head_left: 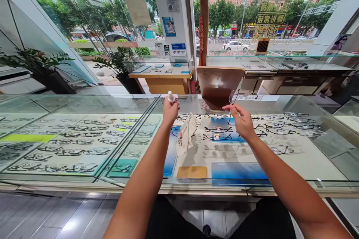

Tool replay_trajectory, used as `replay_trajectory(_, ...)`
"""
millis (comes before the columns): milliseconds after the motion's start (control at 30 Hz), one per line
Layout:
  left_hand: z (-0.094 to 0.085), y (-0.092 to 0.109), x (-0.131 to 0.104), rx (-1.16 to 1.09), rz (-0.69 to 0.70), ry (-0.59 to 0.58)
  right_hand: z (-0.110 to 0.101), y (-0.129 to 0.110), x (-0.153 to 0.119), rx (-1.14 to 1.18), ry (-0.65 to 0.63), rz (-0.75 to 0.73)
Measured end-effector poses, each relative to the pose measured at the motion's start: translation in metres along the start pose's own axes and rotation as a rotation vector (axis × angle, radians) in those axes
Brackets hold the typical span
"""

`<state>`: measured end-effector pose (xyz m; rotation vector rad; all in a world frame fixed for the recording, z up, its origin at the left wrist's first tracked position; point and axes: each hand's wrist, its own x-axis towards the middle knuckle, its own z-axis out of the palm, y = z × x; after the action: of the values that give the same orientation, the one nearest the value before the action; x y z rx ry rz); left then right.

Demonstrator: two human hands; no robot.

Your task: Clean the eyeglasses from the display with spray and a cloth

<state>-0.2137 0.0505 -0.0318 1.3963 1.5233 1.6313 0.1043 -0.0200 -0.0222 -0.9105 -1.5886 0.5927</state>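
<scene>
My left hand is wrapped round a small white bottle, upright, its top showing above the fingers. In my right hand a pair of thin-rimmed eyeglasses is pinched by one temple, lenses raised above the display case. A crumpled cream cloth with printed writing lies on the glass between my forearms, just below and right of my left hand. The two hands are apart, with the bottle left of the eyeglasses.
Below the glass top of the display case lie several rows of eyeglasses. A brown chair stands across the counter. Farther back are a low display table, potted plants and large windows.
</scene>
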Motion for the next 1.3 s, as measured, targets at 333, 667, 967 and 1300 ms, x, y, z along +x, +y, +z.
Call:
replay_trajectory(333,0.038,0.07,-0.072,-0.547,-0.3,-0.759,0.009,-0.009,-0.006,0.12,-0.251,0.016)
replay_trajectory(667,0.052,0.053,-0.079,-0.42,-0.118,-0.61,0.013,-0.014,-0.009,0.217,-0.482,0.04)
replay_trajectory(967,0.052,0.048,-0.078,-0.195,0.124,-0.568,0.014,-0.016,-0.012,0.218,-0.501,0.077)
replay_trajectory(1300,0.051,0.044,-0.082,-0.04,0.225,-0.531,0.015,-0.015,-0.013,0.141,-0.488,0.016)
